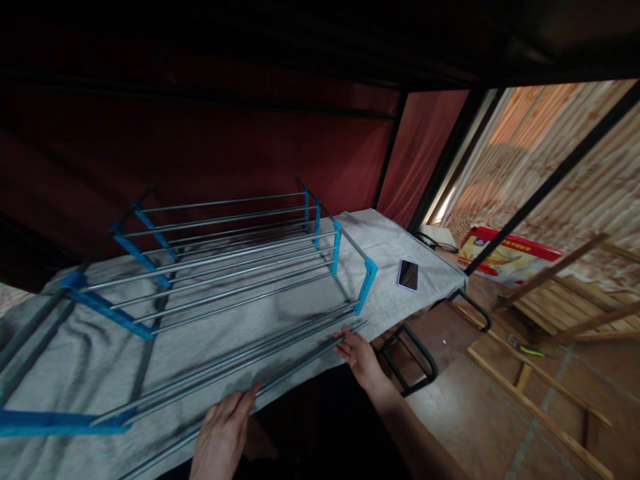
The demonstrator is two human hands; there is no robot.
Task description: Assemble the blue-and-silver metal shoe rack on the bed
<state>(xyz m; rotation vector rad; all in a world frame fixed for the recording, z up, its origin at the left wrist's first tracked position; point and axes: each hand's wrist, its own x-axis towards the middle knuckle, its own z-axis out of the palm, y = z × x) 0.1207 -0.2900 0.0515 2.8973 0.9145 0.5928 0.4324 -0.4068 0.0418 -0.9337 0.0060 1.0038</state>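
A rack [235, 257] of grey metal tubes joined by blue plastic brackets [367, 287] lies on a bed with a grey sheet. Along the near edge runs a loose-looking metal rod [295, 368], roughly parallel to the rack's front bars. My right hand [357, 353] pinches this rod near its right end. Closer to me, my left hand [225, 427] is closed over the same rod farther left; its palm side and some fingers are hidden. Two rack bars [240, 357] run just beyond my hands.
A phone [409, 275] lies on the grey sheet [385, 240] at right. Black metal posts and a dark red cloth wall [225, 140] enclose the bed. A curved black bar [425, 360], wooden frames [540, 400] and a red-and-yellow box [505, 255] are on the right.
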